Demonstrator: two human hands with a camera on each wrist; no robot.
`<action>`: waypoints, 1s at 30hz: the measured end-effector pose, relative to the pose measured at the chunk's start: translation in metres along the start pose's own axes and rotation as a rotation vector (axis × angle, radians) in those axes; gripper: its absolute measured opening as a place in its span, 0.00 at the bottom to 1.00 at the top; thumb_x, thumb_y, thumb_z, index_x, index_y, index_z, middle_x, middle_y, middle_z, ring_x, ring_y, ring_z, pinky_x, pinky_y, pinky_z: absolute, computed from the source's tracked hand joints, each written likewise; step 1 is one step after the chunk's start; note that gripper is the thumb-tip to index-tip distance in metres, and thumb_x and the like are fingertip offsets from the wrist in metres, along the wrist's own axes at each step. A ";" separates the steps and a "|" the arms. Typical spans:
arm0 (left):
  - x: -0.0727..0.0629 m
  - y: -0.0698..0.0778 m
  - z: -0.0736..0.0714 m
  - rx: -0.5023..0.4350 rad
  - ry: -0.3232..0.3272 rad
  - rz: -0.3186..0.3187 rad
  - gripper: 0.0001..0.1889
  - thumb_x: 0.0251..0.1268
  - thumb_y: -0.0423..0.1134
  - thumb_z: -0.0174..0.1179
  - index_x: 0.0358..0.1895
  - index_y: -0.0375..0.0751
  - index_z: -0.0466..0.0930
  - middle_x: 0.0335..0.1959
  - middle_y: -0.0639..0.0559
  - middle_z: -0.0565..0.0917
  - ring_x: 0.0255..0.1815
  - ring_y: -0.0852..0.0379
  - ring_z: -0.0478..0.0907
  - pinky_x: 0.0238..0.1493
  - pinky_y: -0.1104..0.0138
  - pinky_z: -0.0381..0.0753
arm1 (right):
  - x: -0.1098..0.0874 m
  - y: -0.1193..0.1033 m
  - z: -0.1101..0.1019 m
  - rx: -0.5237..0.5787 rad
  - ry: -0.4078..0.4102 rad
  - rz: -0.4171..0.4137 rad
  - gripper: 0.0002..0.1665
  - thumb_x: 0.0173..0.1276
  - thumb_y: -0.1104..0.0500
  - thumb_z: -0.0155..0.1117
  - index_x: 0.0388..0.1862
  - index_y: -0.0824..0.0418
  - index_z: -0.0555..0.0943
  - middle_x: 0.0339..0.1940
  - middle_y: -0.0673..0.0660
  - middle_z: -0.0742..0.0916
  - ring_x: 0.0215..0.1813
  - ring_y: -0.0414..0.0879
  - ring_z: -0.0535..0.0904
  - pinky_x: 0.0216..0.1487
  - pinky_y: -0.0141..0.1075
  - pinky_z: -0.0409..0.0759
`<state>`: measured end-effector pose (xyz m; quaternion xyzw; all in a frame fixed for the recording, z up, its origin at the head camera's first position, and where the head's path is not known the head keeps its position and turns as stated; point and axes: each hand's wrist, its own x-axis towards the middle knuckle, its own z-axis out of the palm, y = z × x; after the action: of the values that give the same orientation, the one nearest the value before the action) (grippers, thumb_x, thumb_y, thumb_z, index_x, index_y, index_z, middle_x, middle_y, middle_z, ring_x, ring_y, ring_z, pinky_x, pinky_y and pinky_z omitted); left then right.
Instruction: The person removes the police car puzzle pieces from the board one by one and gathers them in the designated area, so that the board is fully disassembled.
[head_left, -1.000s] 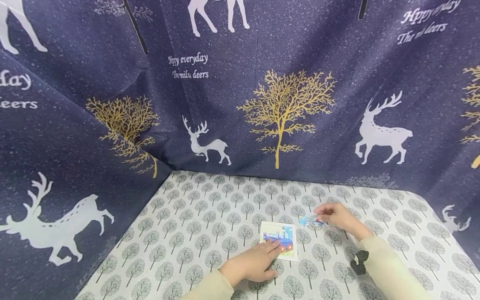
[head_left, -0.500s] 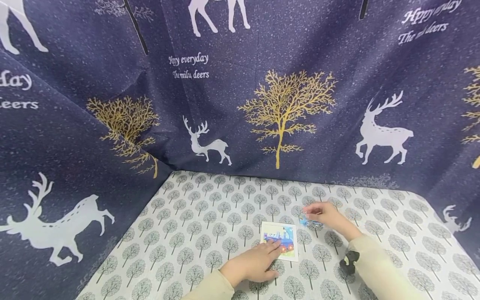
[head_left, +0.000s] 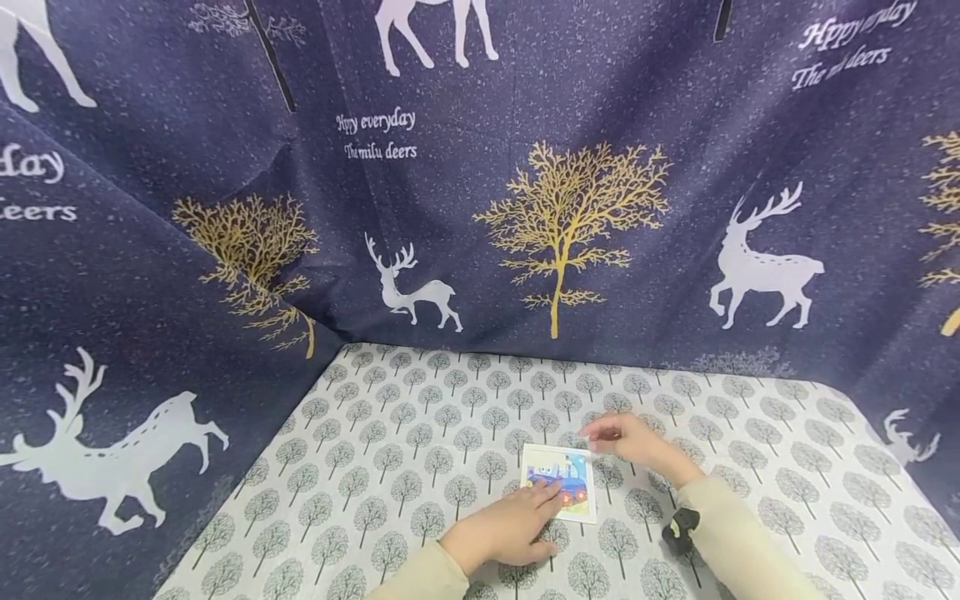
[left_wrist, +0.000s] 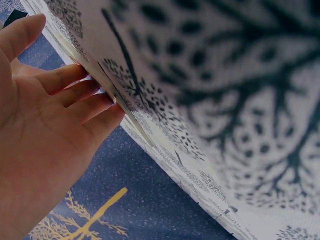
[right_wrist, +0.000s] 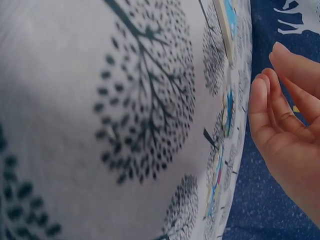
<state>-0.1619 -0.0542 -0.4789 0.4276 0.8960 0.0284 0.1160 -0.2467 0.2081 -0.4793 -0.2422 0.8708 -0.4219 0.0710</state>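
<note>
A white-framed jigsaw puzzle (head_left: 577,467) lies on the tree-print cloth, picturing a blue vehicle with eyes and red wheels. My left hand (head_left: 516,521) rests on its lower left part with fingers extended. The left wrist view shows those fingertips (left_wrist: 120,112) against the thin puzzle board (left_wrist: 137,127). At the puzzle's upper right corner is my right hand (head_left: 633,442), fingers loosely bent, with nothing visible between them in the right wrist view. Two loose puzzle pieces, a blue one (right_wrist: 228,114) and a multicoloured one (right_wrist: 215,185), lie beside it there; the hand hides them in the head view.
The table cloth (head_left: 390,500) has a grey tree print on white. Behind and to the left hangs a dark blue curtain (head_left: 450,200) with deer and golden trees. A black object (head_left: 681,531) sits at the right sleeve's cuff.
My right hand has moved left from the loose pieces to the puzzle's upper right corner. The left hand has stayed on the puzzle.
</note>
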 end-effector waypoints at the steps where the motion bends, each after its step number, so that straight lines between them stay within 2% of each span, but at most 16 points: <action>1: -0.001 0.000 0.000 -0.002 0.000 0.000 0.36 0.69 0.57 0.51 0.75 0.44 0.57 0.76 0.50 0.56 0.76 0.52 0.52 0.72 0.62 0.59 | 0.000 -0.001 0.001 0.011 -0.014 -0.006 0.16 0.64 0.61 0.65 0.50 0.67 0.82 0.48 0.63 0.85 0.46 0.52 0.82 0.48 0.40 0.82; 6: -0.001 0.000 0.000 -0.009 0.000 -0.004 0.36 0.69 0.58 0.51 0.75 0.45 0.56 0.76 0.51 0.55 0.76 0.53 0.52 0.72 0.61 0.59 | 0.002 -0.007 0.008 0.010 -0.048 -0.042 0.18 0.62 0.60 0.67 0.50 0.66 0.82 0.45 0.60 0.86 0.45 0.51 0.82 0.48 0.38 0.81; 9: -0.001 0.000 0.001 -0.006 0.001 -0.003 0.36 0.69 0.58 0.51 0.75 0.44 0.56 0.77 0.50 0.54 0.76 0.52 0.52 0.72 0.62 0.58 | 0.006 -0.003 0.013 0.023 -0.059 -0.057 0.17 0.61 0.63 0.67 0.50 0.66 0.83 0.43 0.60 0.86 0.44 0.49 0.81 0.48 0.36 0.81; 12: -0.001 0.000 0.001 0.002 0.004 0.002 0.36 0.70 0.58 0.50 0.75 0.43 0.57 0.76 0.50 0.55 0.76 0.52 0.52 0.72 0.62 0.58 | 0.008 -0.002 0.017 0.058 -0.082 -0.071 0.18 0.59 0.66 0.68 0.49 0.70 0.82 0.38 0.61 0.84 0.39 0.45 0.80 0.43 0.31 0.81; 18: -0.001 0.001 0.000 0.008 0.006 0.017 0.35 0.70 0.57 0.51 0.74 0.43 0.57 0.76 0.50 0.56 0.76 0.52 0.53 0.72 0.62 0.58 | 0.010 -0.005 0.020 0.043 -0.106 -0.032 0.19 0.56 0.66 0.70 0.48 0.69 0.83 0.33 0.57 0.81 0.33 0.40 0.76 0.35 0.29 0.79; 24: -0.001 0.001 -0.002 0.005 0.011 0.010 0.36 0.69 0.57 0.52 0.74 0.44 0.57 0.76 0.50 0.56 0.75 0.52 0.53 0.72 0.62 0.59 | 0.012 -0.002 0.022 -0.001 -0.108 -0.004 0.19 0.54 0.64 0.71 0.47 0.66 0.84 0.31 0.53 0.80 0.31 0.39 0.75 0.33 0.30 0.78; 30: 0.000 0.001 -0.001 0.008 0.007 0.009 0.36 0.69 0.58 0.51 0.74 0.44 0.57 0.76 0.50 0.55 0.76 0.53 0.53 0.72 0.62 0.58 | 0.012 -0.002 0.024 -0.030 -0.109 -0.012 0.17 0.55 0.65 0.70 0.46 0.65 0.84 0.32 0.53 0.80 0.32 0.39 0.74 0.36 0.29 0.78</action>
<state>-0.1615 -0.0540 -0.4776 0.4319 0.8947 0.0266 0.1110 -0.2485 0.1849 -0.4920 -0.2712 0.8704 -0.3954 0.1120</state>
